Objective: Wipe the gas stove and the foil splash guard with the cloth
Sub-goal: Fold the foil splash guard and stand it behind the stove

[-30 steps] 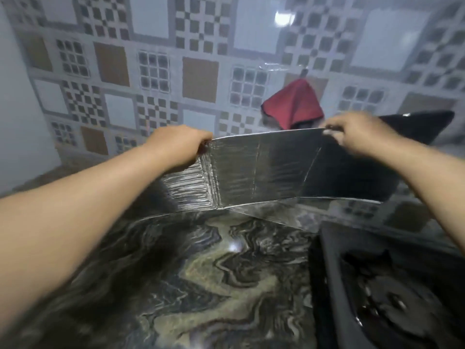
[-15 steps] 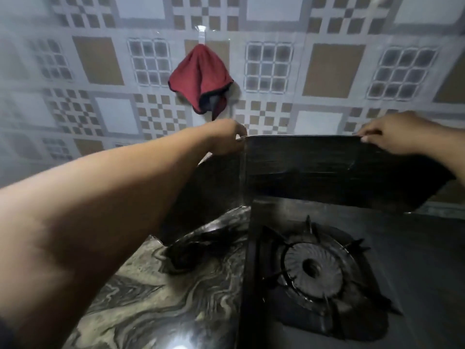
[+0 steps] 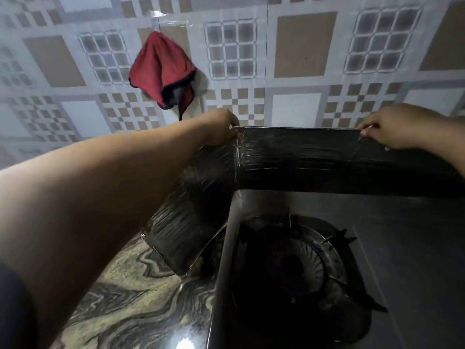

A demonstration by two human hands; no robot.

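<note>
The foil splash guard [image 3: 297,159] stands upright behind and left of the black gas stove [image 3: 402,260], folded at a corner. My left hand [image 3: 221,129] grips its top edge at the fold. My right hand [image 3: 400,127] pinches the top edge further right. The stove's burner [image 3: 294,265] with its pan support lies below the guard. A red cloth [image 3: 161,71] hangs from a hook on the tiled wall, above my left hand and apart from it.
A marbled dark stone counter [image 3: 130,306] runs left of the stove. The patterned tiled wall [image 3: 302,46] rises close behind the guard. My left forearm crosses the counter's left side.
The view has swung right onto the stove. Both hands kept hold of the guard's top edge, and the guard now stands along the back and left side of the stove.
</note>
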